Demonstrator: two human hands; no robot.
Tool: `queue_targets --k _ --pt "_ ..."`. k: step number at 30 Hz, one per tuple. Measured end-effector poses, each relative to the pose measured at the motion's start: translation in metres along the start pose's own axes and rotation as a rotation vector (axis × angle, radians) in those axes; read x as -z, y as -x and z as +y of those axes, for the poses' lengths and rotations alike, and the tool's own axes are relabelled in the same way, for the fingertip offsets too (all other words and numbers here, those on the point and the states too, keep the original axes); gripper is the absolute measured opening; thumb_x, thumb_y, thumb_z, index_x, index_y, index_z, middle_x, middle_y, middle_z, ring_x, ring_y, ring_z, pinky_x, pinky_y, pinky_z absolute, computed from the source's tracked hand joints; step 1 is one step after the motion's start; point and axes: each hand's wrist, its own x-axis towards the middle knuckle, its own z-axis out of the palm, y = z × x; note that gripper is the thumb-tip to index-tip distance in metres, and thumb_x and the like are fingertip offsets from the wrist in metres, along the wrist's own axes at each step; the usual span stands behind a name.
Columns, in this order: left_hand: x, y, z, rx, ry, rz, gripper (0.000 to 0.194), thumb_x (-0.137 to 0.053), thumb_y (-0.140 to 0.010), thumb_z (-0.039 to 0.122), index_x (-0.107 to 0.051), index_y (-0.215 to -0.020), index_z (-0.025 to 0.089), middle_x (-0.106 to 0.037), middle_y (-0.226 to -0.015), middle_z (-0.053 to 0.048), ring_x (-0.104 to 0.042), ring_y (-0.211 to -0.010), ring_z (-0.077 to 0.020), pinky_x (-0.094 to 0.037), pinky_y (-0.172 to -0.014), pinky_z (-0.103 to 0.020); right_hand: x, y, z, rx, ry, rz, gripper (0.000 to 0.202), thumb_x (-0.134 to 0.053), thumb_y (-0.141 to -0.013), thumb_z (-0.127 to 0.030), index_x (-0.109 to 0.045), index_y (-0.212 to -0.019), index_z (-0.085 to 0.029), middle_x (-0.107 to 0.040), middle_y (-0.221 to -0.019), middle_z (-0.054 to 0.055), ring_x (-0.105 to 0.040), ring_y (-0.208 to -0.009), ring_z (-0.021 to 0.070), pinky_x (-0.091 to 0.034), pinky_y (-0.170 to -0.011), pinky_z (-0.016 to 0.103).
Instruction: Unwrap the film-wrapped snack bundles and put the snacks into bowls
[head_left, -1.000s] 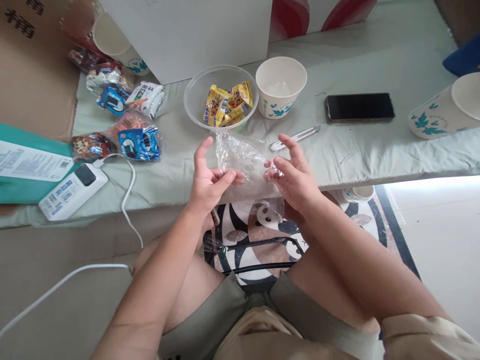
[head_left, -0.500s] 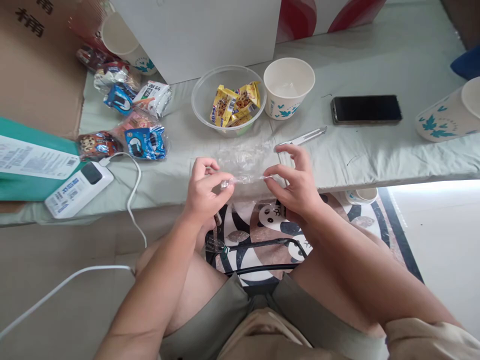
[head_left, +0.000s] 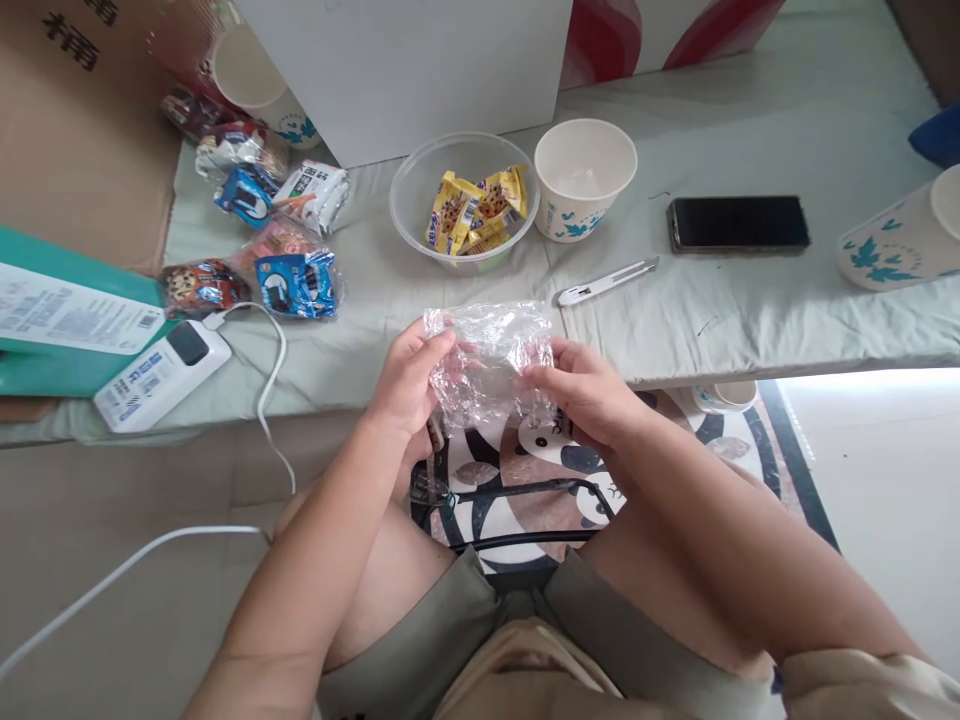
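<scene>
Between my hands a crinkled sheet of clear plastic wrap [head_left: 491,365] is spread, held up just in front of the table edge. My left hand [head_left: 409,378] pinches its left side, thumb on top. On the right side, my right hand [head_left: 585,388] grips it with the thumb above and the fingers behind. A white utility knife [head_left: 607,282] lies on the cloth beyond my right hand. Behind the wrap stands a clear plastic bowl [head_left: 405,215] with several yellow snack packets [head_left: 457,210], and a white paper cup [head_left: 583,180] is beside it.
A phone [head_left: 739,223] and another paper cup [head_left: 892,245] lie to the right. At the left are several wrapped snacks [head_left: 296,283], a white power bank [head_left: 165,375] with a cable, and a green box [head_left: 67,310]. A white box [head_left: 420,70] stands at the back.
The wrap has gone from a pinched edge to a spread sheet facing me. Both hands have turned, and my right-hand fingers no longer cover the knife's handle.
</scene>
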Motion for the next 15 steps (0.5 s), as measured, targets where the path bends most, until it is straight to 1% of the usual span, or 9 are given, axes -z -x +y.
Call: queue_targets --k 2,3,5,6,8,10,11,13,15 --pt "0.001 0.001 0.001 0.047 0.038 -0.115 0.049 -0.089 -0.064 0.039 -0.065 -0.101 0.017 -0.078 -0.085 -0.004 -0.075 -0.074 -0.0170 -0.060 -0.065 -0.024 -0.001 0.002 -0.003 0.000 0.062 0.045 0.024 -0.075 -0.082 -0.040 -0.061 -0.083 -0.021 -0.066 -0.077 0.001 -0.060 -0.069 0.0140 -0.050 -0.068 0.030" --pt "0.001 0.002 0.002 0.077 0.026 -0.164 0.050 -0.090 -0.063 0.039 -0.066 -0.101 0.016 -0.078 -0.086 -0.005 -0.075 -0.075 -0.0175 -0.061 -0.067 -0.025 -0.002 0.003 -0.004 0.013 0.072 0.078 0.022 -0.072 -0.085 -0.038 -0.059 -0.081 -0.021 -0.065 -0.075 0.001 -0.059 -0.068 0.0131 -0.049 -0.066 0.029" --pt "0.002 0.004 0.000 0.124 -0.039 -0.215 0.046 -0.090 -0.064 0.039 -0.068 -0.096 0.015 -0.077 -0.077 -0.005 -0.073 -0.065 -0.0164 -0.060 -0.060 -0.025 -0.003 0.005 -0.005 0.034 0.057 0.106 0.018 -0.069 -0.087 -0.035 -0.058 -0.082 -0.022 -0.064 -0.071 0.000 -0.058 -0.065 0.0125 -0.047 -0.064 0.028" --pt "0.002 0.004 0.000 0.129 -0.073 -0.218 0.044 -0.089 -0.066 0.040 -0.068 -0.095 0.015 -0.075 -0.070 -0.003 -0.069 -0.056 -0.0151 -0.056 -0.052 -0.024 -0.002 0.005 -0.005 0.036 0.043 0.098 0.016 -0.068 -0.087 -0.034 -0.058 -0.086 -0.022 -0.063 -0.069 -0.001 -0.057 -0.062 0.0122 -0.045 -0.061 0.028" --pt "0.004 0.004 -0.001 0.095 -0.099 -0.213 0.040 -0.086 -0.070 0.040 -0.068 -0.098 0.018 -0.069 -0.057 0.002 -0.060 -0.041 -0.0125 -0.043 -0.037 -0.020 -0.001 0.004 -0.005 0.037 0.007 0.074 0.018 -0.068 -0.086 -0.035 -0.059 -0.098 -0.025 -0.058 -0.060 -0.005 -0.050 -0.053 0.0113 -0.039 -0.054 0.026" --pt "0.006 0.003 0.000 0.030 -0.078 -0.228 0.035 -0.083 -0.073 0.037 -0.067 -0.101 0.023 -0.063 -0.049 0.006 -0.051 -0.033 -0.0109 -0.030 -0.030 -0.019 0.001 0.003 -0.005 0.049 -0.035 0.053 0.028 -0.068 -0.086 -0.036 -0.060 -0.111 -0.028 -0.054 -0.056 -0.008 -0.043 -0.048 0.0107 -0.032 -0.049 0.025" --pt "0.007 0.002 0.001 -0.005 -0.053 -0.233 0.031 -0.082 -0.073 0.035 -0.068 -0.098 0.024 -0.061 -0.046 0.006 -0.048 -0.031 -0.0102 -0.028 -0.030 -0.018 0.002 0.003 -0.005 0.062 -0.058 0.050 0.030 -0.068 -0.084 -0.037 -0.061 -0.112 -0.028 -0.054 -0.057 -0.007 -0.042 -0.048 0.0107 -0.031 -0.049 0.025" --pt "0.010 0.001 0.004 -0.054 -0.002 -0.242 0.021 -0.082 -0.070 0.032 -0.067 -0.082 0.024 -0.058 -0.045 0.006 -0.047 -0.033 -0.0093 -0.030 -0.032 -0.019 0.004 0.002 -0.006 0.085 -0.106 0.028 0.023 -0.069 -0.081 -0.039 -0.064 -0.099 -0.026 -0.058 -0.061 -0.004 -0.046 -0.051 0.0111 -0.035 -0.050 0.026" --pt "0.011 -0.001 0.007 -0.069 0.019 -0.256 0.020 -0.079 -0.068 0.036 -0.066 -0.069 0.021 -0.060 -0.050 0.003 -0.052 -0.040 -0.0101 -0.039 -0.038 -0.021 0.006 0.002 -0.008 0.099 -0.138 -0.014 0.024 -0.066 -0.078 -0.046 -0.064 -0.083 -0.023 -0.059 -0.065 -0.001 -0.052 -0.056 0.0131 -0.042 -0.053 0.028"
